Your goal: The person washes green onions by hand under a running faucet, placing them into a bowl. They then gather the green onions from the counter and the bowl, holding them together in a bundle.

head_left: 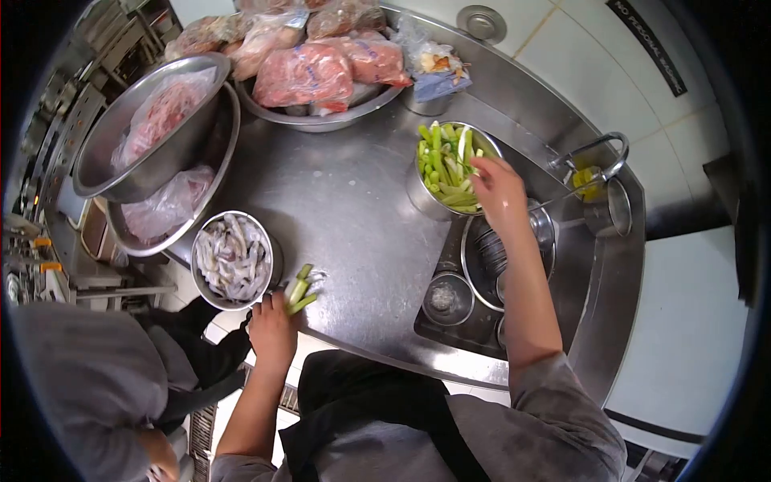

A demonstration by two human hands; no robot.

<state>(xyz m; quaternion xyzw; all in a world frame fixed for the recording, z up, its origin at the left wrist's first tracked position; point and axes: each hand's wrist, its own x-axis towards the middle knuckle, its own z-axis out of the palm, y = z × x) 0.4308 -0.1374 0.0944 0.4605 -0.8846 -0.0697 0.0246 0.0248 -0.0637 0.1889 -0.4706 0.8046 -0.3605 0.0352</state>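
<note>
The desk (361, 201) is a shiny stainless steel counter with water spots, set against a white tiled wall (634, 80). A sink (590, 281) is sunk into its right side, and racks of kitchenware line the far left of the room.

The green stalks (438, 153) are cut into short lengths, bright green with paler, whitish parts. They fill a round metal pot (422, 193) on the desk, next to the sink. The right hand (499, 197) reaches over the pot's right side, fingers bent at the stalks; whether they grip one cannot be told. A few loose pieces (300, 291) lie near the front edge of the desk. The left hand (273, 325) is right beside them, fingers curled; whether they hold a piece is unclear.

Just beyond the left hand stands a metal container (275, 269) of greyish, wet-looking seafood (233, 261). Further back, bagged red meat (305, 76) is heaped in a wide bowl (325, 122), and two more bowls (120, 173) with bagged contents overlap on the left. The faucet (618, 153) arches at the sink, which holds a large bowl (474, 281) and smaller vessels. The right forearm (526, 281) hides part of them. A person in grey (88, 377) stands close on the left.
</note>
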